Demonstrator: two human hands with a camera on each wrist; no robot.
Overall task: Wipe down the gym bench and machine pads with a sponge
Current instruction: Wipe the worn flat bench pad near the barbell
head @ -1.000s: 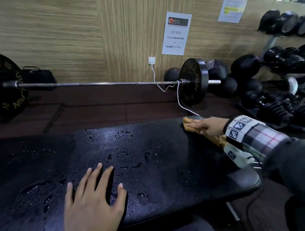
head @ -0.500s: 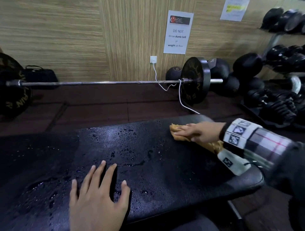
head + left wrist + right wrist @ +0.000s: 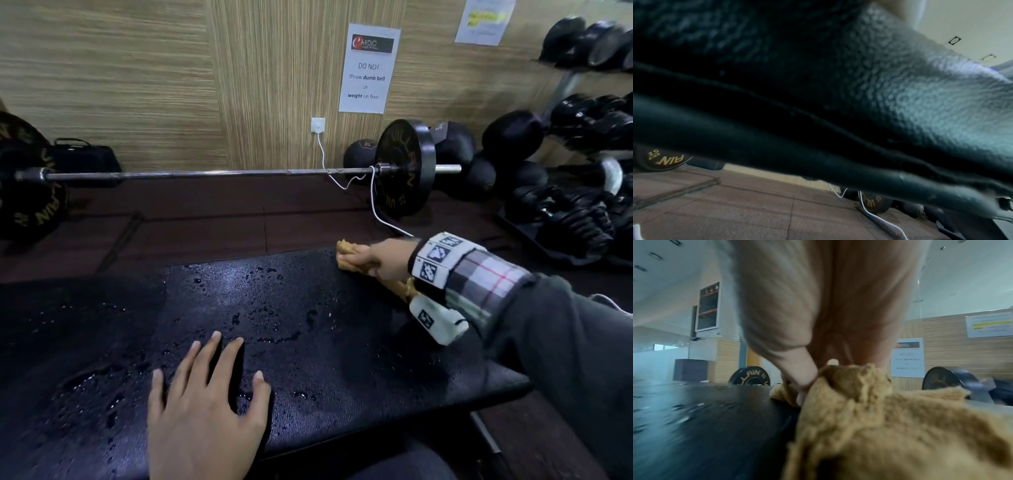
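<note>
We are resting our left hand (image 3: 205, 407) flat on the near part of the one black bench (image 3: 342, 342), its five fingers (image 3: 224, 356) straight and spread apart, holding nothing. Our right hand (image 3: 383, 258) is gripping one tan cloth (image 3: 346, 257) at the bench's far edge, fingers clamped on it; in the right wrist view the thumb (image 3: 797, 378) is digging into the bunched cloth (image 3: 879, 418), which is lying on the bench (image 3: 705, 418). Water droplets (image 3: 253, 318) are beading across the middle of the bench. Beyond it, one barbell (image 3: 205, 174) is lying on the floor with two plates showing, one at each end. One white cable (image 3: 373, 198) is hanging from a wall socket. Two paper notices (image 3: 368, 68) are showing on the wall. Dumbbells (image 3: 565, 212) are crowding the right side, too many and too dark for us to count.
</note>
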